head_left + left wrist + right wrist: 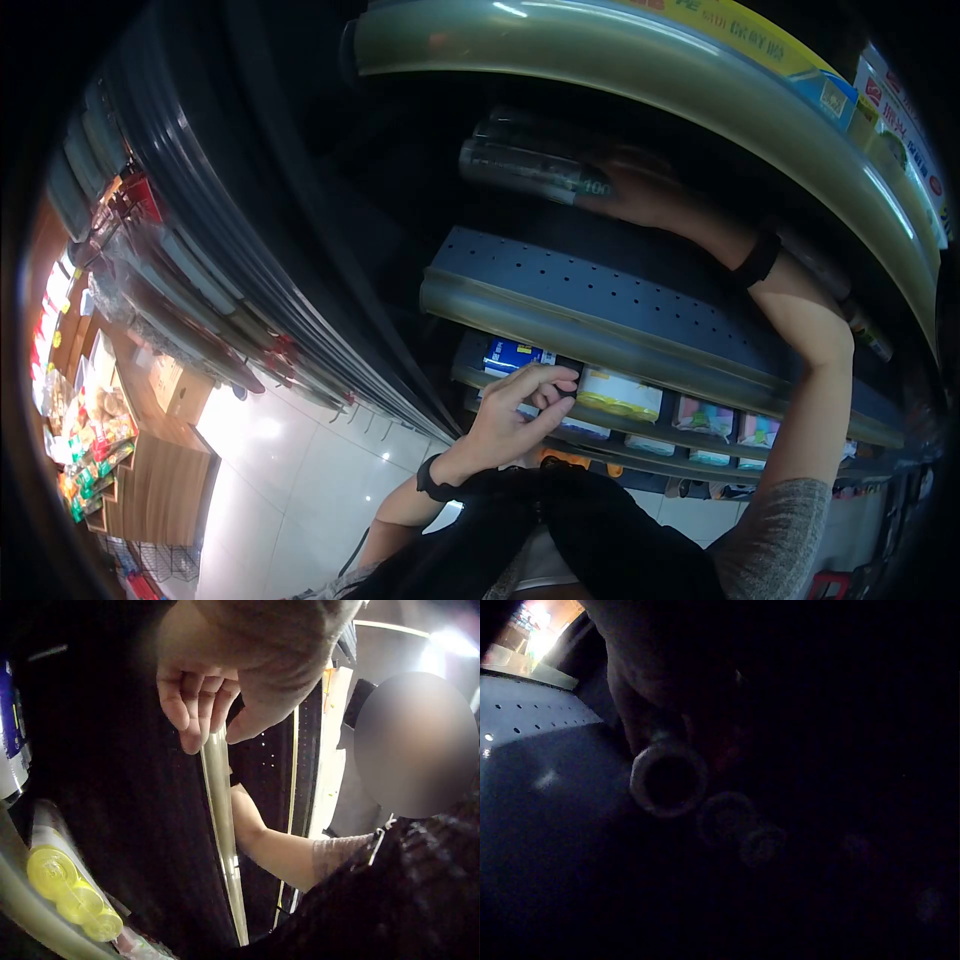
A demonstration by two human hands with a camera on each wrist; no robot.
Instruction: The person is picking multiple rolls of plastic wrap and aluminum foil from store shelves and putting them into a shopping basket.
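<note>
My right hand [640, 190] reaches deep into a dark upper shelf and grips a long silvery roll [520, 165] lying on its side. In the right wrist view the hand [641, 690] is wrapped over the roll's open tube end [667, 776], with two more tube ends [727, 817] beside it. My left hand [515, 415] is lower down, its fingers [191, 701] and thumb curled onto the clear front rail [217, 817] of a lower shelf.
The perforated grey shelf board [600, 290] lies under the rolls. Lower shelves hold a blue pack [512, 355], a yellow pack [620, 393] and pink packs [705, 415]. Yellow rolls [71, 892] sit near the left hand. Another rack [200, 260] stands left, above a white tiled floor [290, 470].
</note>
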